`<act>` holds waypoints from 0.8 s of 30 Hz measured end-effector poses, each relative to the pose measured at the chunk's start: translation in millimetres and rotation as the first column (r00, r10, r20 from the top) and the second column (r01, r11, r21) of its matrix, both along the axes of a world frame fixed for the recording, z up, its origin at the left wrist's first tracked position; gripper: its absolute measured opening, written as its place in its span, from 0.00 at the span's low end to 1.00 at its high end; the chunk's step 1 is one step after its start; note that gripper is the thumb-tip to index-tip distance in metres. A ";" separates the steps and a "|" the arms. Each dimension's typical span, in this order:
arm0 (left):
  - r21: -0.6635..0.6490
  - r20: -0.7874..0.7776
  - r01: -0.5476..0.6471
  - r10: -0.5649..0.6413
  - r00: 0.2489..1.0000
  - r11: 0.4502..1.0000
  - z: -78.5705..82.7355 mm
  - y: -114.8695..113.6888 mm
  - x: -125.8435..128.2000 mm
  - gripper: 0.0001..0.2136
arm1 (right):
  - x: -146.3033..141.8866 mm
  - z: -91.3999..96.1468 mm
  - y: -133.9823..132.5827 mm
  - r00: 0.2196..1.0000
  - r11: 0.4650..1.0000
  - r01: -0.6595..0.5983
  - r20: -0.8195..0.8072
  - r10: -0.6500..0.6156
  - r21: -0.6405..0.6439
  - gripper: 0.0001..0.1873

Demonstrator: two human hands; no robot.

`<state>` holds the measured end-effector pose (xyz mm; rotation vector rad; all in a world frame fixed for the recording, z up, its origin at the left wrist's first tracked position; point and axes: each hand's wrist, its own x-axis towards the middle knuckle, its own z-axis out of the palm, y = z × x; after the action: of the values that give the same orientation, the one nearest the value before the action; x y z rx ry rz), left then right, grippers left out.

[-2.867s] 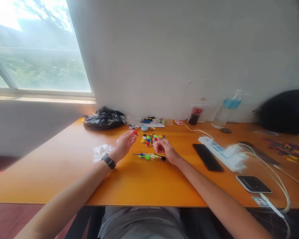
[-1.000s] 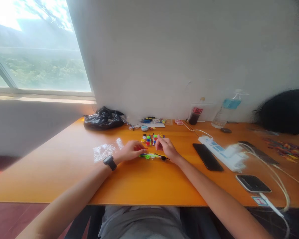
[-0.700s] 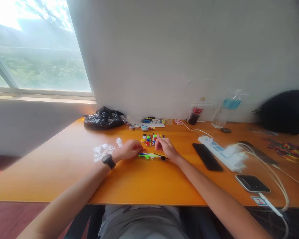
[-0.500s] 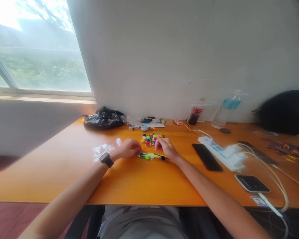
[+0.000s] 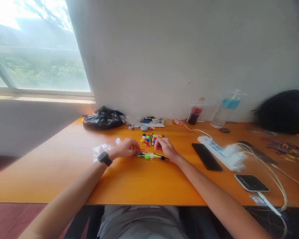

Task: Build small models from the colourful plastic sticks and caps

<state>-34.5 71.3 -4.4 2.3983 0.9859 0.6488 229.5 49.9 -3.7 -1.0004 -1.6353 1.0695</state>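
Note:
My left hand (image 5: pixel 127 148), with a dark watch on its wrist, is closed on a thin red stick (image 5: pixel 142 149) that pokes out to the right from the fingertips. Opposite it, my right hand (image 5: pixel 165 147) has its fingers curled together; whatever may be between them is hidden. Just beyond the hands lies a pile of small colourful plastic pieces (image 5: pixel 147 140), several of them round and several stick-like. Nearer to me is a row of pieces with a green disc (image 5: pixel 147 156) and a black piece (image 5: pixel 162 157) at its right end, below my right hand.
A crumpled clear plastic bag (image 5: pixel 99 151) lies by my left wrist. Behind are a black plastic bag (image 5: pixel 103 119) and a paper with small parts (image 5: pixel 154 125). To the right are a black phone (image 5: pixel 206 157), a white power strip (image 5: pixel 218 151) with cables, and a water bottle (image 5: pixel 219 117).
The red stick in my left hand has shifted slightly, now sitting a little lower and further left. My right hand has hardly moved.

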 end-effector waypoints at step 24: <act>-0.051 0.045 0.151 -0.148 0.988 0.987 -1.7 -6.6 2.8 0.12 | -4.5 -12.1 -11.9 0.848 0.868 -0.279 0.530 0.022 0.410 0.13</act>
<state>-31.7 64.7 -6.1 2.3742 0.7873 0.6066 225.0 38.0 -15.7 -0.8628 -2.3091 0.4526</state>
